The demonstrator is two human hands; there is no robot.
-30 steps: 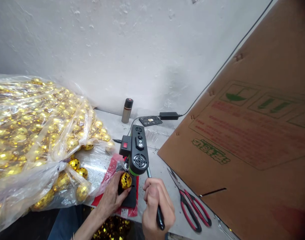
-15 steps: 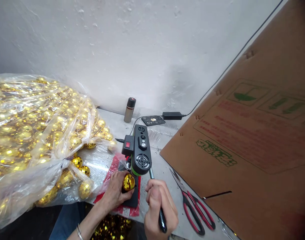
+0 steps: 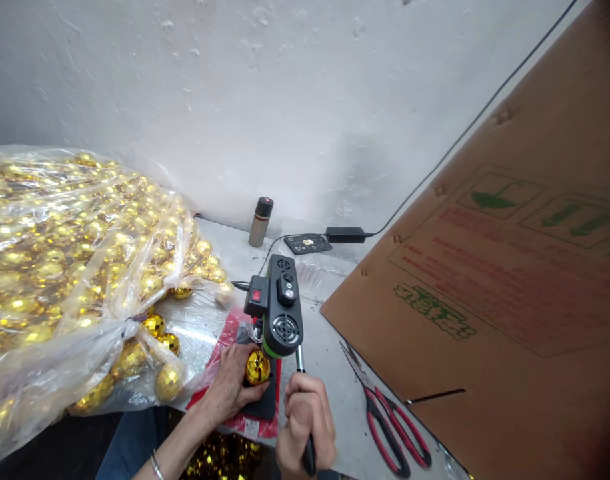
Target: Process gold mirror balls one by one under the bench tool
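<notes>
Ref = black machine (image 3: 285, 303) on the desk (image 3: 337, 407). Gold mirrored ball (image 3: 257, 368) sits at its near end, just below the head. Left hand (image 3: 228, 381): fingers grasping that ball from the side. Right hand (image 3: 305, 421): fingers clenched round the lever (image 3: 299, 359), near side of machine. Bag of gold balls (image 3: 79, 260) left of machine; scissors (image 3: 395, 423) right; bottle (image 3: 261, 223) and phone (image 3: 307, 244) behind it.
</notes>
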